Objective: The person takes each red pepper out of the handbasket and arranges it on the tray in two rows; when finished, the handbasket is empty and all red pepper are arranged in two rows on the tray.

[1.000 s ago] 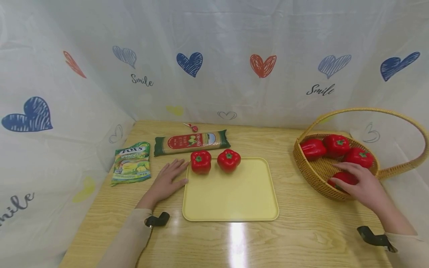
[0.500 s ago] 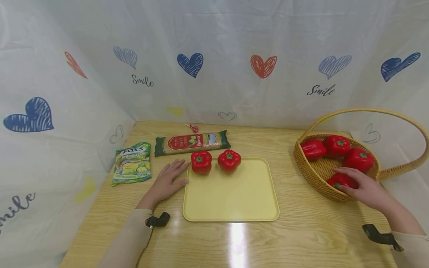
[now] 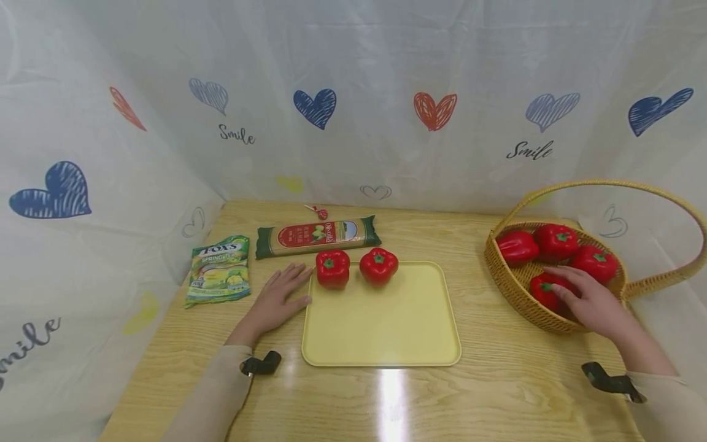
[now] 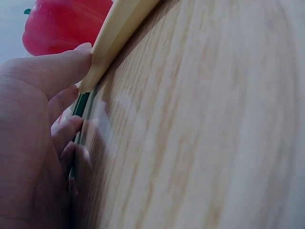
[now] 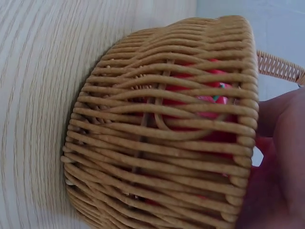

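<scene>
In the head view my left hand point(image 3: 278, 301) lies with fingers spread on the table, its thumb at the left edge of a yellow tray point(image 3: 381, 331). The left wrist view shows that thumb point(image 4: 66, 67) against the tray's side. Two red bell peppers point(image 3: 333, 269) stand at the tray's back left. On the right, my right hand point(image 3: 593, 304) reaches into a wicker basket point(image 3: 510, 291) and grips a red bell pepper point(image 3: 544, 293) between thumb and fingers. The basket wall hides most of this grip in the right wrist view. Several other peppers point(image 3: 555, 240) lie farther back in the basket.
Behind the tray lies a pack of spaghetti point(image 3: 317, 237), with a lollipop point(image 3: 322, 213) beyond it. A green candy bag point(image 3: 219, 270) is left of my left hand. The basket's tall handle point(image 3: 602, 183) arches over it. A white curtain point(image 3: 375, 123) surrounds the table point(image 3: 480, 393).
My right hand has shifted a little left inside the basket. The pepper under it has turned, its green stem now higher and more visible. My left hand stays in place.
</scene>
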{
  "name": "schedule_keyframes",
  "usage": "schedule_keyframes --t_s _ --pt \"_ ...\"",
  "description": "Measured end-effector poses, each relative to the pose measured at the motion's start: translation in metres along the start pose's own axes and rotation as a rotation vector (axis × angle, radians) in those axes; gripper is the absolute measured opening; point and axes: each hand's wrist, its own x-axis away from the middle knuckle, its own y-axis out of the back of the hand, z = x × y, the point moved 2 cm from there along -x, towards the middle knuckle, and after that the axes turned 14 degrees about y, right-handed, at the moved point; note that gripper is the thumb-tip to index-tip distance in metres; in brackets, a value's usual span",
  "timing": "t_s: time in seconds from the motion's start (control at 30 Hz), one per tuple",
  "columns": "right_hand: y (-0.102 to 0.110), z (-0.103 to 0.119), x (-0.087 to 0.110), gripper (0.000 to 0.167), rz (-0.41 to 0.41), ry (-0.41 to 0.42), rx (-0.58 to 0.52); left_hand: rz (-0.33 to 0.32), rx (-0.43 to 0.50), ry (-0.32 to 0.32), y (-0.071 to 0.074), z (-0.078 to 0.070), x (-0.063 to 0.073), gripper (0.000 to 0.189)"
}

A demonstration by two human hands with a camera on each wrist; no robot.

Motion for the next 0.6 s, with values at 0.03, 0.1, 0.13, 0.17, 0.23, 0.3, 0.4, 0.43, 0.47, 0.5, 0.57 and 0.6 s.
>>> schedule_keyframes --t_s 0.03,0.1,0.13,0.17,0.23,0.3,0.4,0.43,0.47,0.5,0.57,0.6 --pt "-0.0005 0.0002 -0.0012 0.044 0.006 -0.016 0.002 0.0 0.001 0.0 0.0001 -0.0003 0.0003 0.065" --pt "-0.0012 0.001 -0.0032 0.05 0.016 -0.046 0.002 -0.001 0.002 -0.001 0.0006 -0.0008 0.0009 0.065" --pt "-0.0012 0.0014 -0.0035 0.054 0.02 -0.061 0.004 -0.002 0.001 -0.002 0.0008 -0.0012 0.0009 0.065" --pt "-0.0013 0.0018 -0.0036 0.059 0.022 -0.074 0.005 -0.003 0.001 -0.002 0.0011 -0.0015 0.0009 0.065" --pt "-0.0014 0.0026 -0.0042 0.067 0.017 -0.094 0.005 -0.005 -0.004 -0.001 0.0014 -0.0018 0.0008 0.065" --pt "-0.0018 0.0032 -0.0049 0.072 0.003 -0.1 0.009 -0.006 -0.007 0.0 0.0015 -0.0018 0.0005 0.065" --pt "-0.0025 0.0029 -0.006 0.075 -0.013 -0.111 0.026 -0.006 -0.012 0.0 0.0013 -0.001 0.0002 0.066" --pt "-0.0027 0.0032 -0.0062 0.075 -0.017 -0.113 0.032 -0.006 -0.012 0.0 0.001 -0.0005 0.0001 0.066" --pt "-0.0029 0.0033 -0.0063 0.075 -0.02 -0.115 0.038 -0.006 -0.012 0.0 0.0007 0.0 -0.0001 0.066" --pt "-0.0031 0.0031 -0.006 0.074 -0.022 -0.117 0.042 -0.006 -0.012 0.0 0.0003 0.0006 -0.0002 0.066" --pt "-0.0034 0.0035 -0.0059 0.072 -0.033 -0.113 0.047 -0.007 -0.013 -0.002 -0.0005 0.0015 -0.0005 0.066" --pt "-0.0034 0.0036 -0.0056 0.07 -0.044 -0.107 0.049 -0.008 -0.013 -0.003 -0.0009 0.002 -0.0006 0.066"
